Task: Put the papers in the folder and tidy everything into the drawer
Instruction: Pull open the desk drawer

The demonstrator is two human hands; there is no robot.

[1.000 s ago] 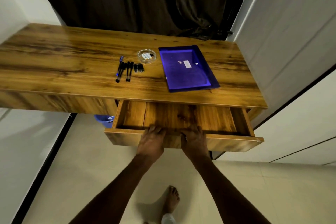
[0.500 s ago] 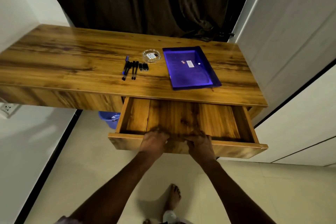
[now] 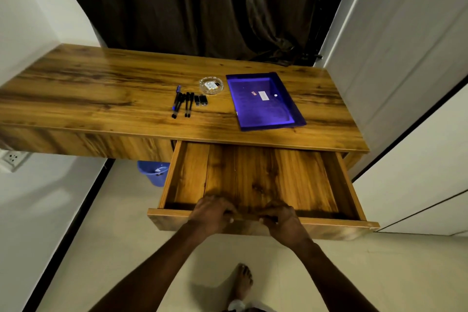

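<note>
The wooden drawer [image 3: 255, 180] stands pulled far out from under the desk [image 3: 101, 88], and its inside is bare. My left hand [image 3: 211, 214] and my right hand [image 3: 283, 220] both grip the top edge of the drawer's front panel, fingers hooked inside. On the desk's right part lies a translucent blue folder [image 3: 263, 102] with a white label and a snap button. Left of it sit several black pens [image 3: 182, 101], two small black items [image 3: 200, 100] and a round glass dish [image 3: 211, 85] holding small things.
A dark curtain [image 3: 202, 2] hangs behind the desk. White panels [image 3: 405, 58] rise on the right. A blue bin [image 3: 153, 172] stands on the floor under the desk, left of the drawer. A wall socket [image 3: 12, 158] is at far left. My bare foot [image 3: 243, 284] is below.
Both hands have pulled the drawer further out toward me, showing more of its bare bottom. The things on the desk have not moved.
</note>
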